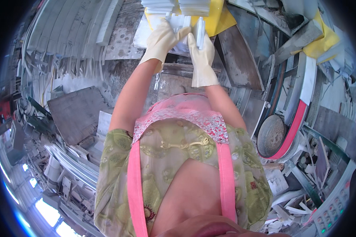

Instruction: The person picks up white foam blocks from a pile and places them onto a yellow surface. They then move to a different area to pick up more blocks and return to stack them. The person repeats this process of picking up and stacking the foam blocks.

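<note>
Both my hands wear cream rubber gloves and work close together at the top middle of the view. My left hand (159,39) closes round a small group of white strips (178,22), its thumb stretched across toward the right glove. My right hand (203,55) grips a few thin, shiny white strips (200,32) that stand on edge between thumb and fingers. Just beyond are two stacks of similar white strips (194,7). They lie by a yellow sheet (224,20) and a pale board (140,38). Clear water runs down below my left glove.
Long grey-white slabs (63,27) lean side by side at the far left. A dark plank (241,59) slants on the right, near a round wheel or pulley (272,135) with a red band (292,132). A control panel (331,213) with lit buttons sits lower right.
</note>
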The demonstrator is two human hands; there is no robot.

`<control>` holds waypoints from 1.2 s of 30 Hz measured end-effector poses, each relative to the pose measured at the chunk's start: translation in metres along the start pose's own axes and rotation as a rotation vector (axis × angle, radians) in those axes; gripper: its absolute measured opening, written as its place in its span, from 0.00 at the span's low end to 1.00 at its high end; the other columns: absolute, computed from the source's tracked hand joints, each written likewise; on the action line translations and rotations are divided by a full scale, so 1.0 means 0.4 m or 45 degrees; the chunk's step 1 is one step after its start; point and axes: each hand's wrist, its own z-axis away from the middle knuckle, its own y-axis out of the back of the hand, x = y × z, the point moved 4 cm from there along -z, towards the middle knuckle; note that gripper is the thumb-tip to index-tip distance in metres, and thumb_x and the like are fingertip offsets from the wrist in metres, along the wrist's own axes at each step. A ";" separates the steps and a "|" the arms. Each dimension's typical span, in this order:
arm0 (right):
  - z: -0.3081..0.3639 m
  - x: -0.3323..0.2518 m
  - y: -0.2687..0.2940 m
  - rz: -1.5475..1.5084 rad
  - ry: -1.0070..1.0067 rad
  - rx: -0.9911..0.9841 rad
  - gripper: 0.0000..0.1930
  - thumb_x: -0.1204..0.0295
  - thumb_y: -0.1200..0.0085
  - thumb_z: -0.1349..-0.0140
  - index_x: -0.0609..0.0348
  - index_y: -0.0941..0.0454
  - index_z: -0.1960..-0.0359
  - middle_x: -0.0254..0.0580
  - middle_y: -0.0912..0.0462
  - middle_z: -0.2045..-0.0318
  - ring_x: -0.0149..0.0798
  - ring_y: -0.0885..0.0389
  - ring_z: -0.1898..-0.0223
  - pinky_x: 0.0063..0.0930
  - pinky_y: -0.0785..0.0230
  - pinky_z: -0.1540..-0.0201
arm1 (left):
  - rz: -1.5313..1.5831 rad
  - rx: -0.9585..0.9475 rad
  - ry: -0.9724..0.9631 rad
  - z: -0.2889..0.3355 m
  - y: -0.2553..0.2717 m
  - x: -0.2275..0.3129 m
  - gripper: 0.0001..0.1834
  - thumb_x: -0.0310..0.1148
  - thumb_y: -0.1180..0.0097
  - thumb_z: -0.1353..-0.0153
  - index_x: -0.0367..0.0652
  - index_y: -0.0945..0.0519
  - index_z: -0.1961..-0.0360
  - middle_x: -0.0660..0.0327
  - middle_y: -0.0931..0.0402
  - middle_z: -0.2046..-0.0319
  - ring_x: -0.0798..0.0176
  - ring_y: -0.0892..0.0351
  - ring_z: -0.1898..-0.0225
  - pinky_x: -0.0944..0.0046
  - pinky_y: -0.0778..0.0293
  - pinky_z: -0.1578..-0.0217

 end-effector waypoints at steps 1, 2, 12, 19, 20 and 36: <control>0.005 0.008 -0.007 0.064 -0.108 -0.063 0.27 0.57 0.38 0.34 0.60 0.25 0.39 0.52 0.13 0.52 0.46 0.14 0.50 0.36 0.25 0.46 | -0.010 0.018 0.018 -0.001 0.006 -0.001 0.61 0.79 0.44 0.48 0.23 0.30 0.40 0.37 0.16 0.54 0.39 0.15 0.51 0.49 0.21 0.52; 0.006 -0.002 -0.013 0.006 -0.004 -0.146 0.31 0.56 0.38 0.34 0.62 0.29 0.35 0.54 0.14 0.50 0.47 0.15 0.48 0.36 0.26 0.45 | -0.047 0.025 0.042 -0.002 0.008 0.001 0.58 0.78 0.43 0.47 0.24 0.27 0.43 0.38 0.15 0.59 0.40 0.14 0.52 0.51 0.20 0.54; 0.006 0.050 0.018 0.789 0.469 -0.664 0.57 0.44 0.35 0.43 0.68 0.52 0.23 0.65 0.36 0.28 0.57 0.36 0.27 0.41 0.38 0.29 | -0.027 -0.243 0.027 -0.018 0.013 0.045 0.50 0.82 0.41 0.54 0.39 0.11 0.57 0.43 0.15 0.58 0.46 0.14 0.53 0.52 0.20 0.52; -0.020 0.063 0.002 0.697 0.518 -0.752 0.49 0.46 0.37 0.40 0.63 0.44 0.26 0.63 0.28 0.35 0.57 0.25 0.37 0.45 0.31 0.37 | -0.174 0.034 0.595 0.040 0.031 0.172 0.36 0.52 0.27 0.60 0.45 0.14 0.48 0.50 0.20 0.43 0.53 0.20 0.41 0.47 0.21 0.50; -0.031 0.078 0.007 0.655 0.372 -0.834 0.48 0.46 0.37 0.40 0.63 0.44 0.26 0.63 0.25 0.38 0.58 0.22 0.40 0.46 0.29 0.39 | -0.134 0.046 0.594 0.044 0.040 0.172 0.36 0.51 0.27 0.61 0.44 0.13 0.50 0.50 0.20 0.45 0.53 0.19 0.42 0.48 0.20 0.51; 0.028 -0.041 -0.036 -0.055 0.359 -0.817 0.31 0.67 0.54 0.22 0.71 0.48 0.25 0.61 0.48 0.24 0.51 0.41 0.25 0.42 0.42 0.26 | 1.298 -0.045 0.340 0.078 0.059 -0.181 0.37 0.45 0.20 0.59 0.29 0.16 0.53 0.51 0.14 0.59 0.59 0.14 0.56 0.59 0.19 0.56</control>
